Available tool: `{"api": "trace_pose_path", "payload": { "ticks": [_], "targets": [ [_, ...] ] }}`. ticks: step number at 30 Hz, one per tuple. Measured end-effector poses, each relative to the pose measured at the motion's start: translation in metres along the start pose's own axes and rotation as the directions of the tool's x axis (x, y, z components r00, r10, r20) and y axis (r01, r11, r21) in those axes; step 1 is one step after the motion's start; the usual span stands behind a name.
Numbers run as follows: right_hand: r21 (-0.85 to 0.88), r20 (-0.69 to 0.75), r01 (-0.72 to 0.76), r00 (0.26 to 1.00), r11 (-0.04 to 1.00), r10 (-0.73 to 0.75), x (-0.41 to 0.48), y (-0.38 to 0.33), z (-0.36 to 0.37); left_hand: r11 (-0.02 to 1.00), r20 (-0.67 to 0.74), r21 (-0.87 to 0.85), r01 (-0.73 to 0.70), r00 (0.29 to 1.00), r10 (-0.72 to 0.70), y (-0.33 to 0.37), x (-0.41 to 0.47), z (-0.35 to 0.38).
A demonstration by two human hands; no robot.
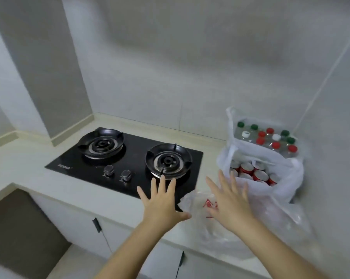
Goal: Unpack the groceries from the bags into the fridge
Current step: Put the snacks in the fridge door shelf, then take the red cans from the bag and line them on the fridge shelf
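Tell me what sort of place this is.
Most likely a home kitchen: a black two-burner gas hob is set into a pale countertop, with cupboard doors beneath, and a plastic bag of cans stands beside the hob.

Open white bag (287, 178), red cans (260, 175) upright inside, capped bottles (271, 137) behind, clear bag (226, 234) slumped in front, perhaps empty.

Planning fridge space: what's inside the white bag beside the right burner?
Red cans packed together, silver tops showing. The white bag hides their lower parts and anything beneath.
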State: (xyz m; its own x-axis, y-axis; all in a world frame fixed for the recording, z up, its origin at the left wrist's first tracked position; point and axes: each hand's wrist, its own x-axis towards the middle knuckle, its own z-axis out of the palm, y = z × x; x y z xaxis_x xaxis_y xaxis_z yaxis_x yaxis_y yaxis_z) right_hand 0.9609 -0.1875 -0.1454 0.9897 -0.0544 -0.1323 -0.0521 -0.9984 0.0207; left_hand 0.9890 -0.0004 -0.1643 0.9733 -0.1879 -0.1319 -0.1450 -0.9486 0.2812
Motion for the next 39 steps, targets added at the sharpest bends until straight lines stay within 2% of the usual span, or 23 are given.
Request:
{"api": "trace_pose_path", "payload": {
  "ticks": [5,9,12,14,17,23,25,31,35,38,39],
  "targets": [
    [-0.055,0.107,-0.067,0.992,0.996,0.072,0.005,0.058,0.017,1.000,0.136,-0.008,0.026,0.990,-0.025,0.030,0.034,0.038],
    [-0.148,0.172,-0.085,0.979,0.985,0.110,0.013,0.091,0.022,0.994,0.151,-0.050,0.097,0.985,-0.088,0.049,0.051,0.061],
    [-0.270,0.234,-0.085,0.960,0.959,0.151,0.024,0.111,0.026,0.972,0.186,-0.153,0.176,0.972,-0.147,0.053,0.062,0.078],
    [-0.311,0.251,-0.070,0.956,0.948,0.154,0.028,0.119,0.025,0.964,0.177,-0.150,0.218,0.965,-0.191,0.052,0.068,0.085],
    [-0.308,0.234,-0.033,0.966,0.951,0.109,0.030,0.121,0.016,0.974,0.061,-0.121,0.189,0.981,-0.183,0.053,0.071,0.085],
    [-0.221,0.257,0.139,0.963,0.965,-0.080,0.046,0.096,-0.016,0.958,0.017,-0.135,0.253,0.967,-0.253,0.039,0.064,0.047],
    [-0.184,0.202,0.206,0.965,0.961,-0.169,0.049,0.081,-0.032,0.957,-0.021,-0.128,0.261,0.964,-0.265,0.028,0.063,0.025],
    [-0.011,0.077,0.250,0.966,0.968,-0.249,0.082,0.040,-0.077,0.948,-0.156,-0.136,0.288,0.939,-0.307,-0.008,0.070,-0.048],
    [-0.029,-0.092,0.281,0.955,0.959,-0.282,0.125,0.013,-0.111,0.946,-0.317,-0.164,0.280,0.893,-0.320,-0.024,0.091,-0.101],
    [-0.052,-0.180,0.248,0.951,0.967,-0.253,0.167,-0.001,-0.137,0.939,-0.358,-0.240,0.248,0.876,-0.323,-0.035,0.127,-0.131],
    [-0.061,-0.197,0.228,0.952,0.972,-0.236,0.182,-0.004,-0.145,0.947,-0.363,-0.215,0.239,0.880,-0.305,-0.040,0.143,-0.139]
  ]
}}
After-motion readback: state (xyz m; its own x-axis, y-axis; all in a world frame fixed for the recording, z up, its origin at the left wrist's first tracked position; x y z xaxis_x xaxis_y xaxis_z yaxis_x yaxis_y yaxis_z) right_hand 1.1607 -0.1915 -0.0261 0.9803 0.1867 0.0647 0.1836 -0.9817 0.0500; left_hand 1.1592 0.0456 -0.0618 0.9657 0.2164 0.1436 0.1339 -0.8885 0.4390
